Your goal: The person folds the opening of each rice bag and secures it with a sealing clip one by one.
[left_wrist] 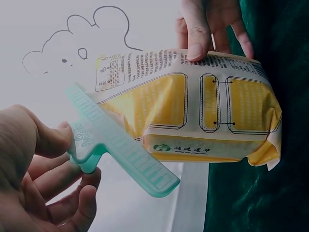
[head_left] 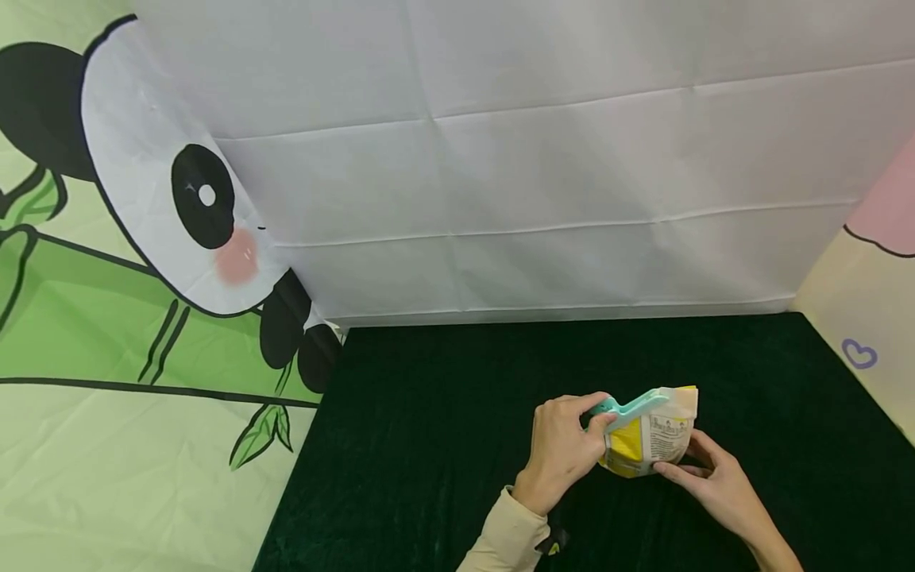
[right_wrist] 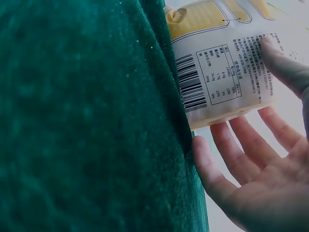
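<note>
My left hand (head_left: pixel 561 445) pinches the handle of a mint-green bag clip (head_left: pixel 632 409) between thumb and fingers. The clip's long bar (left_wrist: pixel 130 152) lies across the folded end of a yellow and white printed food bag (head_left: pixel 668 433) in the left wrist view. From the right side, my right hand (head_left: pixel 722 485) holds the bag, thumb on its printed face and fingers along the underside. In the right wrist view, a barcode and a text table show on the bag (right_wrist: pixel 217 72).
A dark green velvet cloth (head_left: pixel 443 413) covers the table. Behind it hangs a creased white sheet (head_left: pixel 536 175). A panda-print curtain (head_left: pixel 143 334) borders the left, and a cream and pink printed cloth (head_left: pixel 879 302) the right.
</note>
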`<state>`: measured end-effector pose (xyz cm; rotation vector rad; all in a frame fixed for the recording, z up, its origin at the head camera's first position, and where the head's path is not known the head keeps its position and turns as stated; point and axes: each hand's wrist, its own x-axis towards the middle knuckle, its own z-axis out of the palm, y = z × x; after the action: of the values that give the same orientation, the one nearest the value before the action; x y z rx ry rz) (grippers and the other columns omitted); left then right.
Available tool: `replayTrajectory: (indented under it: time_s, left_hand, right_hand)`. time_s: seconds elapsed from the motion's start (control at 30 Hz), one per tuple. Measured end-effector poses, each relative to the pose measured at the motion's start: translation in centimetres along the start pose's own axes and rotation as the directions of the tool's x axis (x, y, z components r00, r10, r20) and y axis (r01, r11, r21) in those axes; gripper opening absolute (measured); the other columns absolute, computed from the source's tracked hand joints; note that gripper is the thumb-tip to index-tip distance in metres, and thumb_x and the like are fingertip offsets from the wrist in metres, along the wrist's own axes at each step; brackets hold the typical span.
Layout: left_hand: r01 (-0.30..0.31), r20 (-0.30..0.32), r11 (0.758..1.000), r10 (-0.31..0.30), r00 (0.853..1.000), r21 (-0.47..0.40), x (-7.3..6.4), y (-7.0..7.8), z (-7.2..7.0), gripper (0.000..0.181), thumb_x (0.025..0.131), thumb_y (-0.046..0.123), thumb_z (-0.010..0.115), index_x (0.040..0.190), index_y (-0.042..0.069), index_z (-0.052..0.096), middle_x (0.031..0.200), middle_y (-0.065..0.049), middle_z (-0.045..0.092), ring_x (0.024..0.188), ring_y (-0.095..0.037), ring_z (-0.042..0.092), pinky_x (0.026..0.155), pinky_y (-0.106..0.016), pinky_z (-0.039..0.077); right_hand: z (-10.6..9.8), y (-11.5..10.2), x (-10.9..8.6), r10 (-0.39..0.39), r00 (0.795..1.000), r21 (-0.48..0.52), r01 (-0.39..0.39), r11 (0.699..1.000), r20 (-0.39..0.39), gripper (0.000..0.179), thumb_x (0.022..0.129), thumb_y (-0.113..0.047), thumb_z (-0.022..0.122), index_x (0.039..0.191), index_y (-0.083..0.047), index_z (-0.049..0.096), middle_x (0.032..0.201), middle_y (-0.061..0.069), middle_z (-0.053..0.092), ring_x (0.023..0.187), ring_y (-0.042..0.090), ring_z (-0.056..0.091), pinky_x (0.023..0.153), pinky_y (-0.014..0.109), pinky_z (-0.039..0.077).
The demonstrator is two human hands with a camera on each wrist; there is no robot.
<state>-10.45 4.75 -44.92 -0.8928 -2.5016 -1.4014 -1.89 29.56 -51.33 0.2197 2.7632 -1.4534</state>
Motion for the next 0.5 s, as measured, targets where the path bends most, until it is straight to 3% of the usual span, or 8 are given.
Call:
replayTrajectory:
  time_s: [0.3, 0.5]
  left_hand:
    - [-0.021, -0.022, 1.000, 0.021, 1.000, -0.002, 0.04, 0.01, 0.19, 0.019, 0.104, 0.023, 0.070, 0.117, 0.014, 0.081, 0.102, 0.001, 0.082, 0.069, 0.006, 0.054, 0.055, -0.008, 0.042]
    - [-0.033, -0.032, 0.999, 0.033, 0.999, -0.009, 0.26, 0.23, 0.29, 0.019, 0.103, 0.022, 0.071, 0.116, 0.014, 0.081, 0.101, 0.001, 0.082, 0.067, 0.007, 0.053, 0.050, -0.008, 0.041]
  right_hand:
    - [-0.11, -0.07, 0.03, 0.023, 1.000, 0.004, -0.023, 1.000, 0.017, 0.071, 0.102, -0.030, 0.074, 0.156, 0.001, 0.039, 0.148, 0.033, 0.053, 0.136, 0.055, 0.054, 0.083, 0.014, 0.053]
    - [-0.27, -0.10, 0.03, 0.020, 1.000, -0.013, -0.019, 1.000, 0.016, 0.069, 0.101, -0.030, 0.075, 0.154, 0.000, 0.042, 0.144, 0.031, 0.057, 0.132, 0.052, 0.057, 0.082, 0.014, 0.053]
